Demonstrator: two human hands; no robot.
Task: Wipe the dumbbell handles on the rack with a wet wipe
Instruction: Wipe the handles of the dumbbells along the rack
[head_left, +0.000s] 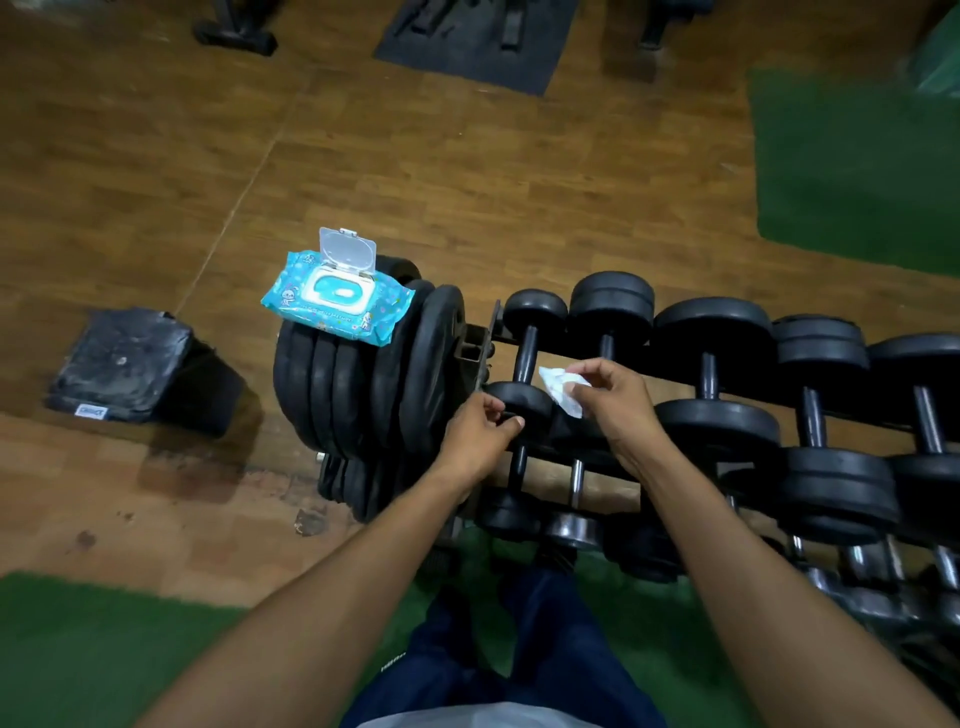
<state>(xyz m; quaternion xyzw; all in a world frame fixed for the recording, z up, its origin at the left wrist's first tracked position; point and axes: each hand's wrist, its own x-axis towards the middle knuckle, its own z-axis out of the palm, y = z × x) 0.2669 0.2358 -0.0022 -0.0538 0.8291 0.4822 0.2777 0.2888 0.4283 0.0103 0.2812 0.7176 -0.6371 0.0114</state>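
Observation:
A rack (649, 384) of black dumbbells runs from the centre to the right edge. The leftmost top-row dumbbell (524, 358) has a dark handle between two round heads. My right hand (613, 410) pinches a crumpled white wet wipe (561, 389) just right of that handle, above the near head. My left hand (480, 436) hovers at the near head's left side with curled fingers and holds nothing. A blue wet-wipe pack (337, 301), its clear lid flipped up, lies on a stack of weight plates (353, 384).
Lower rack rows hold more dumbbells (574, 525) with chrome handles. A black block (124, 364) sits on the wooden floor at left. Green mats (852, 166) lie at right and under my legs (519, 649). Dark mat and equipment feet stand at the far edge.

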